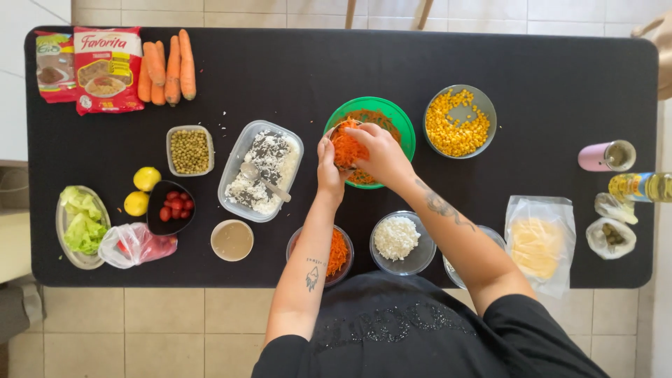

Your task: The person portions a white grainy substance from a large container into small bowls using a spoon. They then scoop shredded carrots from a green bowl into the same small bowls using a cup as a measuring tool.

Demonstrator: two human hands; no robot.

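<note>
Orange grated carrot (348,148) is sitting heaped in a small cup that both hands are holding over the green bowl (399,119), near the middle of the black table (546,63). From the head view, the left hand (329,168) is gripping the cup from its near side, fingers closed on it, while the right hand (380,154) is pressing down on the shreds with curled fingers; whether its grip is closing on anything I cannot tell.

Around them things are crowding close. Just right of the green bowl a metal bowl of corn (460,120) is standing. To the left, a clear tub of white rice with a spoon (260,171) is lying near the left wrist. Under the forearms, a glass bowl of more grated carrot (339,252) and a glass bowl of white rice (397,239) are sitting at the near edge, partly covered by the arms.

Farther left are a tub of peas (190,150), two lemons (142,190), a dark bowl of cherry tomatoes (172,206), lettuce on a plate (82,222) and whole carrots (168,68). A bag of yellow slices (537,245) is lying to the right.
</note>
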